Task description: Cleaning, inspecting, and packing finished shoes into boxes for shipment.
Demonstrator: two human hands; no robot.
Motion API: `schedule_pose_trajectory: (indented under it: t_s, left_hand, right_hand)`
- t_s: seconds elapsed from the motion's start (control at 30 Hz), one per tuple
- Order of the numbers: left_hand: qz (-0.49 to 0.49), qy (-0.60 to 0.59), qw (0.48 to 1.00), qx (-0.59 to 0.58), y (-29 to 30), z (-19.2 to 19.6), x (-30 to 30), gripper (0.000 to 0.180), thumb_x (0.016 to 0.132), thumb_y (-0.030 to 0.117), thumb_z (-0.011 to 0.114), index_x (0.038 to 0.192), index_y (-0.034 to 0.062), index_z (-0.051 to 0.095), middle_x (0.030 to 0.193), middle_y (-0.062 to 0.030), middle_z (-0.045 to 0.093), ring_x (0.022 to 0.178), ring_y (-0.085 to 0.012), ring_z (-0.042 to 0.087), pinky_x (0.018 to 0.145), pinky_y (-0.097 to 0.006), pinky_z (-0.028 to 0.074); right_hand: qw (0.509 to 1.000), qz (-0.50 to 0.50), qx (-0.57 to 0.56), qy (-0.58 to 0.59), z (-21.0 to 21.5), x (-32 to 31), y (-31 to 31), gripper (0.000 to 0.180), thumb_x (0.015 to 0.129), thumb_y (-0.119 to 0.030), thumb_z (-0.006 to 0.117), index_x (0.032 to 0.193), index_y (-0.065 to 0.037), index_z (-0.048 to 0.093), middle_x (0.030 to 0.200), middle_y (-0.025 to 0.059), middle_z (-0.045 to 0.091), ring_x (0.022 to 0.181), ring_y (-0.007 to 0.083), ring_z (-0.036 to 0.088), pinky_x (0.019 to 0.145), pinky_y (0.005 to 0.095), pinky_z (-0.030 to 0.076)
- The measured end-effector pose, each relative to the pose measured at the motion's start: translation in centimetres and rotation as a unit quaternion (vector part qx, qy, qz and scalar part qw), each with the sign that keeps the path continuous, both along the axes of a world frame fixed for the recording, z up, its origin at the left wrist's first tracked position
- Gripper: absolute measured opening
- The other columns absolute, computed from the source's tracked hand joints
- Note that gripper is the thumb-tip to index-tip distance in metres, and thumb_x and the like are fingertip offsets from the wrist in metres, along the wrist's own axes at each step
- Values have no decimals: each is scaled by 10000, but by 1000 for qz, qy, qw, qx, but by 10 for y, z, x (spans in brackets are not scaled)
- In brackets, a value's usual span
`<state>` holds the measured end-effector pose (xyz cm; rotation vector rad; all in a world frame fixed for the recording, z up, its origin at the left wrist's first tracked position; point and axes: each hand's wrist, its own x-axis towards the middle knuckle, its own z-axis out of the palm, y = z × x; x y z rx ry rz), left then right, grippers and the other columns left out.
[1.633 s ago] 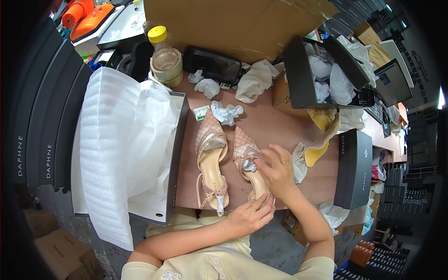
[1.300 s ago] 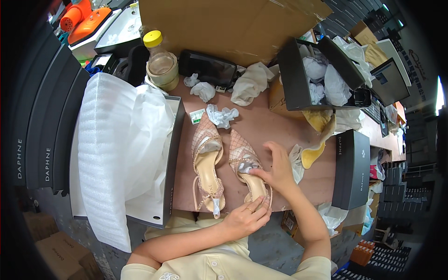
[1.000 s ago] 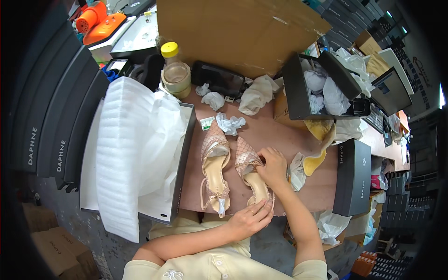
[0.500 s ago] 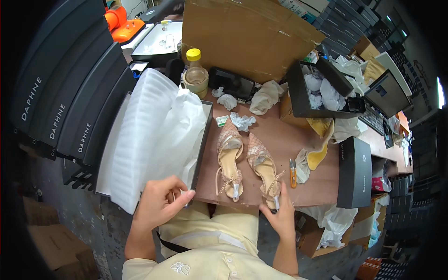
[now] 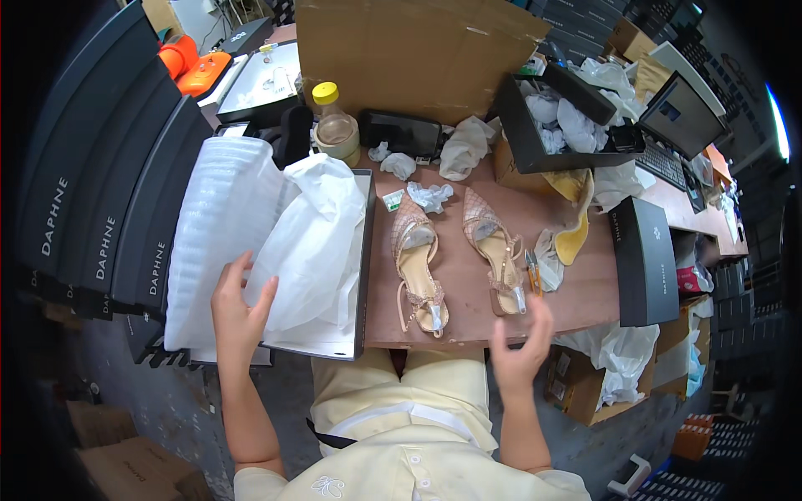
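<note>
A: Item one, left hand (image 5: 238, 307)?

B: It is resting on the white tissue paper (image 5: 313, 242) lying in the open white shoebox (image 5: 361, 275), fingers spread apart, gripping nothing. A stack of white foam sheets (image 5: 213, 230) is lying just beside it.

A: Item two, right hand (image 5: 522, 349)?

B: It is hovering at the front edge of the brown wooden worktop (image 5: 468, 288), fingers loosely apart and empty, just below the heel of the right beige pointed slingback shoe (image 5: 497, 250).

A: Its partner?

B: The left beige slingback shoe (image 5: 418, 265) is lying alongside, near but apart, toes pointing away. Crumpled white paper wads (image 5: 430, 196) are sitting beyond the toes.
</note>
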<state>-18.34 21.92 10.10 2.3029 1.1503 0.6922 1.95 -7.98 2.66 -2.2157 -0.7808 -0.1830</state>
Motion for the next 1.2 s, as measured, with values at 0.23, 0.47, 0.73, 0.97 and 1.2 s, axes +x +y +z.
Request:
schedule_pose_trajectory:
  t_s: [0.23,0.47,0.73,0.97,1.2]
  left_hand:
    - [-101,-20,973,-209,23,-3,6,208,818,114,665,961,-36,644,762,-55,644,702,-113,576,657,-253,448]
    - [30,-302,919,-251,51,-13,-4,212,892,143,608,1010,-32,623,882,-37,644,748,-71,569,665,-213,443]
    - [20,-451,805,-385,41,-2,25,353,932,251,544,1124,-45,561,969,-123,651,831,-160,639,752,-272,521]
    - [79,-550,691,-462,62,7,2,342,938,222,523,1164,-35,539,1131,-158,595,997,-232,608,798,-328,534]
    - [36,-528,842,-103,47,17,16,232,935,89,500,1125,-34,551,1039,-141,627,908,-166,626,765,-271,526]
  right_hand:
    - [992,114,-46,30,-41,-40,70,677,664,-140,736,1285,-66,476,1149,200,515,1045,372,509,899,430,426]
    - [981,126,133,-64,-61,-28,29,528,673,-78,718,1160,-114,516,1150,236,510,1015,419,540,845,474,467]
    - [969,164,140,-124,-43,-38,6,640,702,-89,762,1208,-115,371,1158,268,481,988,429,554,798,475,495]
    - [975,135,108,-140,-47,-36,9,617,704,-68,752,1209,-87,397,1161,280,497,993,440,547,819,485,477]
    - [996,80,29,-34,-52,-36,17,635,613,7,705,1216,-58,515,1158,240,513,1032,430,511,872,476,430]
